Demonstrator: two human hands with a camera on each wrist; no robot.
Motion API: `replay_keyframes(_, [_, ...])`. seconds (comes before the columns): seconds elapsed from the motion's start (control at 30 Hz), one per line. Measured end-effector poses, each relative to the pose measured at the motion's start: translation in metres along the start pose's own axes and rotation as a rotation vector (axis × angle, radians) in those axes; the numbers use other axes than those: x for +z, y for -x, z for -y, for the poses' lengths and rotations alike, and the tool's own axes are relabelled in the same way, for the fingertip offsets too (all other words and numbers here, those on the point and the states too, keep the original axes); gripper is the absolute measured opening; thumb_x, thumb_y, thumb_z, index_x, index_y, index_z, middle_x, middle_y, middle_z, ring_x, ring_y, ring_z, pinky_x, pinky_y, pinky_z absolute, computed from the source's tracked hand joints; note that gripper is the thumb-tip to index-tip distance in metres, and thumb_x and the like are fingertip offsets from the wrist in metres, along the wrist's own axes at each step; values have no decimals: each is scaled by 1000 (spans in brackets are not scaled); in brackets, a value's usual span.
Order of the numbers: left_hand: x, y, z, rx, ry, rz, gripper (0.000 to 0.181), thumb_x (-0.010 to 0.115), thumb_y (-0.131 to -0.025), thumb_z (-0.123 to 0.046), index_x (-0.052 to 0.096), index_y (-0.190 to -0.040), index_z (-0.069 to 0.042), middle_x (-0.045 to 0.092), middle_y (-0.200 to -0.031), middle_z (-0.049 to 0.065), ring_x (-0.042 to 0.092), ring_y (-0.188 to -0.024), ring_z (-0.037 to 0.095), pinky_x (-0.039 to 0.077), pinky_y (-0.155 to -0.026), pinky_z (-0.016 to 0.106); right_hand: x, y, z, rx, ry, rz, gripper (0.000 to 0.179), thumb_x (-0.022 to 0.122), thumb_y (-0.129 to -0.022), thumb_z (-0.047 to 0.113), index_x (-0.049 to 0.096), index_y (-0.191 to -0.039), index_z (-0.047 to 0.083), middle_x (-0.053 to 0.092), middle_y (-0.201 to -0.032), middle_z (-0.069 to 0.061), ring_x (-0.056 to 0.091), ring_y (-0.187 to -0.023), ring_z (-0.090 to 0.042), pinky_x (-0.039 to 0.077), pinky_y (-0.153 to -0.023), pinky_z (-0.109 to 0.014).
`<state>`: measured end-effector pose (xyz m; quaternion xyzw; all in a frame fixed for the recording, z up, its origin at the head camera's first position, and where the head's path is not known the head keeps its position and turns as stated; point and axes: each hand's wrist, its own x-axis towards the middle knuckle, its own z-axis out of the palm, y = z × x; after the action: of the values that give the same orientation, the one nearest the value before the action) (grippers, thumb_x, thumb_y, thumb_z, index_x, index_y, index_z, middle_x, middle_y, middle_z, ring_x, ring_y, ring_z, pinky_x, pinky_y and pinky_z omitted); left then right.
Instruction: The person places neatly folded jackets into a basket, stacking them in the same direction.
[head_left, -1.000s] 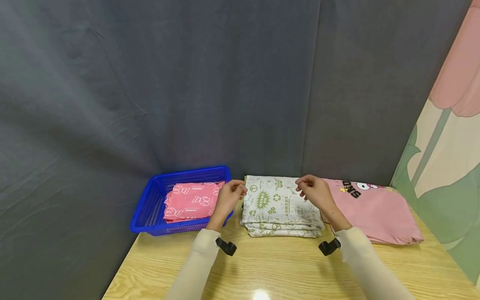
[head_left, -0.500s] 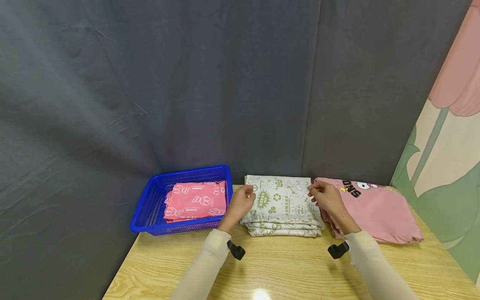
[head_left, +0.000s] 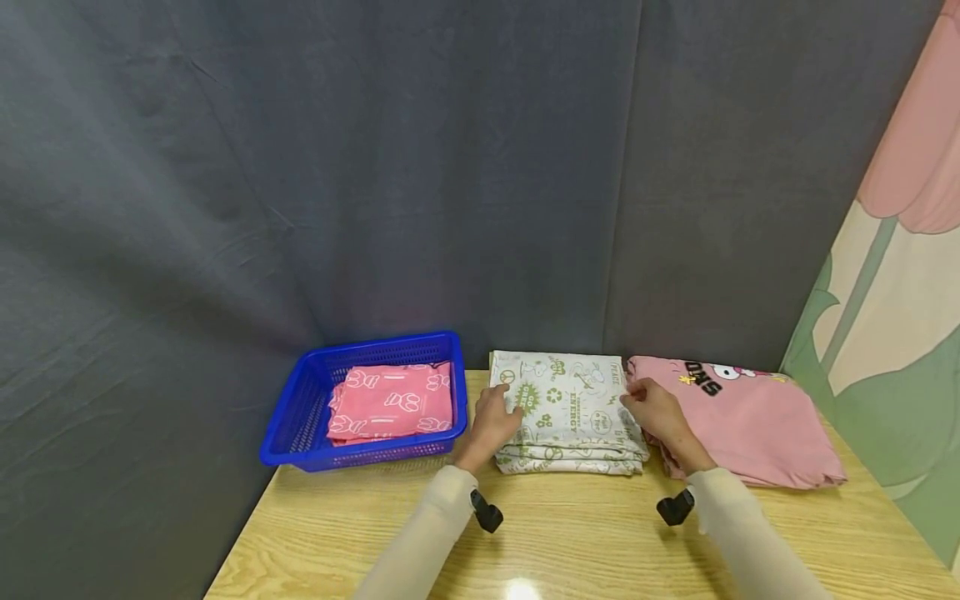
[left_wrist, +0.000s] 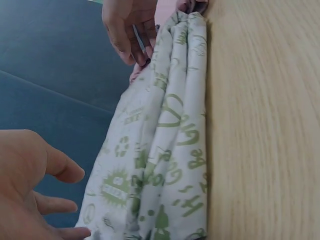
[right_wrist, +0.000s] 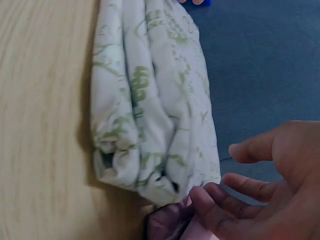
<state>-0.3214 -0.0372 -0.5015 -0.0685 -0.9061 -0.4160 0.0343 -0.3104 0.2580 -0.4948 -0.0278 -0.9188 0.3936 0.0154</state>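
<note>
The blue basket (head_left: 360, 452) holds folded pink cloth (head_left: 392, 403) — white cloth (head_left: 564, 410) lies outside.

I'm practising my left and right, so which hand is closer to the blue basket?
Left. The left hand is just beyond the right side of the blue basket; the right hand is farther away, at the right edge of the white-and-green cloth.

White glare (head_left: 522, 590) on the wooden table (head_left: 570, 533)
</note>
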Motion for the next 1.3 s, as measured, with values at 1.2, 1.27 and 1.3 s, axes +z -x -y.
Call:
replay_keyframes(1.2, [7,0,25,-261,319,26,77,68,-95,-26,40,-155,14,47,-157,34,48,-146,47,43,-120,58,26,-9,-11,129,-160,166,102,72,-98,25,5,-167,-9,10,-172,-38,14,-158,-57,24,-127,-67])
replay_keyframes(1.27, [5,0,25,-272,366,62,84,66,-98,-28,29,-163,9,34,-168,32,35,-155,47,35,-125,60,26,-8,-11,125,-172,165,103,73,-97,22,4,-167,-9,8,-172,-37,13,-159,-56,22,-128,-66])
replay_keyframes(1.3, [5,0,25,-277,380,77,85,65,-98,-29,26,-165,6,30,-170,31,32,-157,48,33,-126,62,27,-8,-12,122,-176,163,105,74,-96,21,3,-167,-9,8,-172,-37,14,-159,-55,22,-128,-66])
